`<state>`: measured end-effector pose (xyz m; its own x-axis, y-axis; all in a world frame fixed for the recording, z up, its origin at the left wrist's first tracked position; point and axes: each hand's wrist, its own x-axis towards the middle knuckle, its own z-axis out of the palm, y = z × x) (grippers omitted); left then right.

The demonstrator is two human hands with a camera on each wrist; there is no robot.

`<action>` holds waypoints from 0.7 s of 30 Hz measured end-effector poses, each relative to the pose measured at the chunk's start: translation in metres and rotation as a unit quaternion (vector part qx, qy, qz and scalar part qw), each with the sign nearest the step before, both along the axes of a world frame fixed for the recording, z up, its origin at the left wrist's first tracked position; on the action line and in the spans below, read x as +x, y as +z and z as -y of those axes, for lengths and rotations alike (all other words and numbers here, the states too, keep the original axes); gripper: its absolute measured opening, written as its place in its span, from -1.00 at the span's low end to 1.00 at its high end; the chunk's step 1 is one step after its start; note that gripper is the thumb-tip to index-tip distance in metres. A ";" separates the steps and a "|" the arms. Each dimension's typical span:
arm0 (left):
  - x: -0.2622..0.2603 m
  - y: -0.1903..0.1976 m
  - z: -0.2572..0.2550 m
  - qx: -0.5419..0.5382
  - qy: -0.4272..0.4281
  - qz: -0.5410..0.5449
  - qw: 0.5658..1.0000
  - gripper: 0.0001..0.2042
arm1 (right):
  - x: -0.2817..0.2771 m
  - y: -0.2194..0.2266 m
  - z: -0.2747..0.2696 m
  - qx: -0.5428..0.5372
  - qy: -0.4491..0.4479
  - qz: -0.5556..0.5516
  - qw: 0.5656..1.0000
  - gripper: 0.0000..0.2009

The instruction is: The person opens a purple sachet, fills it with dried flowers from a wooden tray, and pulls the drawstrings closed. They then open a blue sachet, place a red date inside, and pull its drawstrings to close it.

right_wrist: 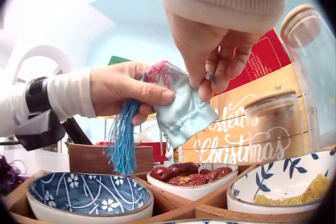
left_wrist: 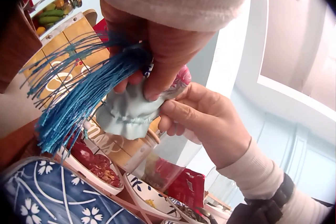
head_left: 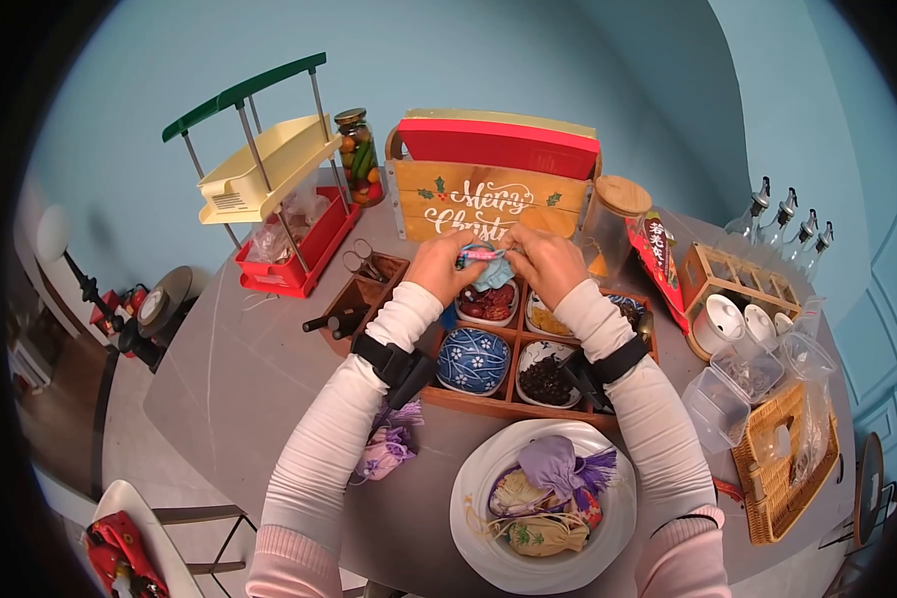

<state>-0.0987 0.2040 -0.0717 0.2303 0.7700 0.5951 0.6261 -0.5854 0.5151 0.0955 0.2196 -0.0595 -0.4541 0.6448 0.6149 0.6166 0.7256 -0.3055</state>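
A small light blue drawstring pouch [right_wrist: 184, 111] with a pink patterned end hangs with its gathered mouth downward. My left hand [head_left: 439, 267] pinches it from the left, thumb on the cloth, in the right wrist view. A long blue tassel [left_wrist: 92, 90] dangles by that hand. On the other side, my right hand [head_left: 548, 264] pinches the pouch's edge between thumb and fingers, and a small blue bead [right_wrist: 212, 78] shows at its fingertips. Below both hands stands a bowl of dried red dates [right_wrist: 197, 176], in the divided wooden box [head_left: 448, 401].
Other compartments hold a blue flowered bowl [head_left: 472, 361] and a bowl of dark dried pieces [head_left: 548, 381]. In front, a white plate [head_left: 473, 553] bears several filled pouches; a purple pouch [head_left: 384, 453] lies left. Behind stands a Merry Christmas crate [head_left: 439, 194], beside a lidded jar [head_left: 608, 234].
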 end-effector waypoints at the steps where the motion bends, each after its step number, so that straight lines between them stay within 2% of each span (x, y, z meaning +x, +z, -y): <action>1: 0.000 0.000 0.000 -0.016 0.001 0.003 1.000 -0.81 | 0.000 -0.001 -0.001 0.005 0.007 0.001 1.000 -0.88; 7: 0.001 -0.003 0.000 0.013 0.016 -0.007 1.000 -0.82 | -0.001 0.004 0.004 0.011 0.008 0.007 1.000 -0.89; 14: 0.001 -0.006 -0.002 -0.019 0.020 -0.007 1.000 -0.80 | 0.000 0.002 0.001 0.009 0.011 0.013 1.000 -0.90; 21: 0.002 -0.004 0.000 0.014 0.022 -0.022 0.999 -0.78 | -0.001 0.000 0.001 0.011 0.017 0.004 1.000 -0.88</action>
